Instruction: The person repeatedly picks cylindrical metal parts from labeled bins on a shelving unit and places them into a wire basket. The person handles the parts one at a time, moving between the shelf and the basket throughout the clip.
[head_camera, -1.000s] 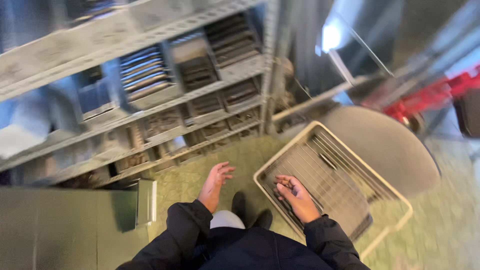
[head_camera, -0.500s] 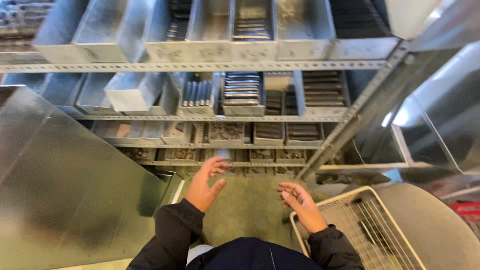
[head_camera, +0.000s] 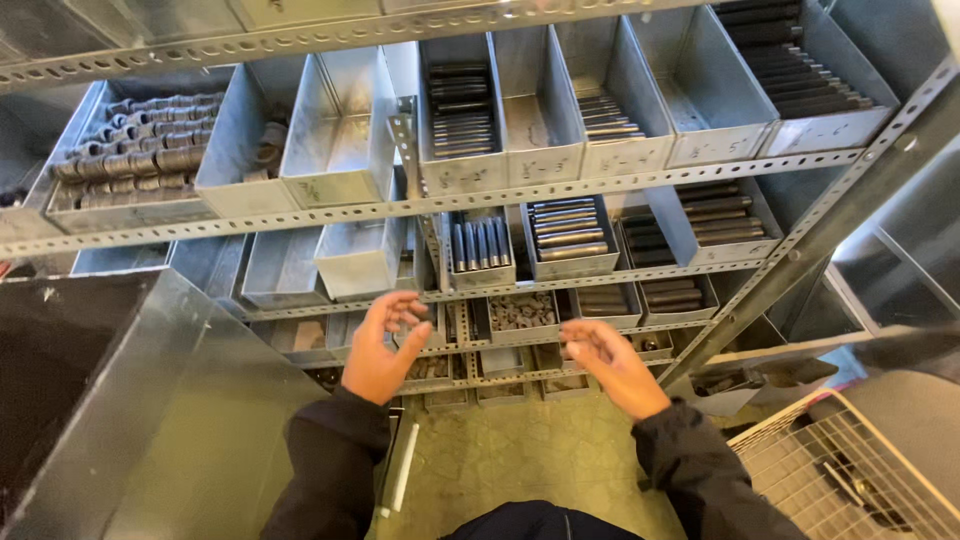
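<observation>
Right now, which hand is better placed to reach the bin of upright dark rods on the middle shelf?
Left, probably. The left hand is raised, open and just below that rod bin; the right hand is lower and further right.

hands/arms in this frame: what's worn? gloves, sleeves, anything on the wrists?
Both hands bare: no gloves, no rings or watch visible. Left hand and right hand each come out of a long dark, near-black jacket sleeve with a plain cuff at the wrist. Fabric looks matte and creased; no markings show.
</observation>
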